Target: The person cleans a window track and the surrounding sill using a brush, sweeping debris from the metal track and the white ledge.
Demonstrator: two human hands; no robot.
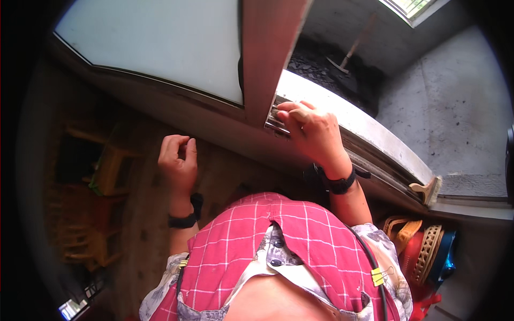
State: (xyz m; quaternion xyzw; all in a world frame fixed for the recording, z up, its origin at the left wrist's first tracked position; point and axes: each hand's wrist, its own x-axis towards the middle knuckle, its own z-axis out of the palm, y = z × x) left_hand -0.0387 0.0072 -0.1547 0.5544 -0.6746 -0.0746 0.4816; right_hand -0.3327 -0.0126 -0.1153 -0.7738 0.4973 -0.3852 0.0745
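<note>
My right hand (316, 131) reaches to the sliding window's track (369, 163), close to the foot of the reddish-brown window frame (265, 59). Its fingers are bent and pinched together at the track; what they hold, if anything, is too small to make out. Apart from the window, my left hand (179, 158) hangs in the air with curled fingers, and nothing shows in it. The frosted pane (155, 45) fills the upper left. Farther right along the pale sill (388, 144) sits a small brush-like tool with a cream handle (425, 188).
Beyond the window, a long-handled pick-like tool (348, 58) leans by dark rubble (318, 61) and a grey wall (455, 91). Stacked baskets (428, 249) and a blue container (445, 259) stand at my right. Wooden furniture (115, 168) is at the left, in shadow.
</note>
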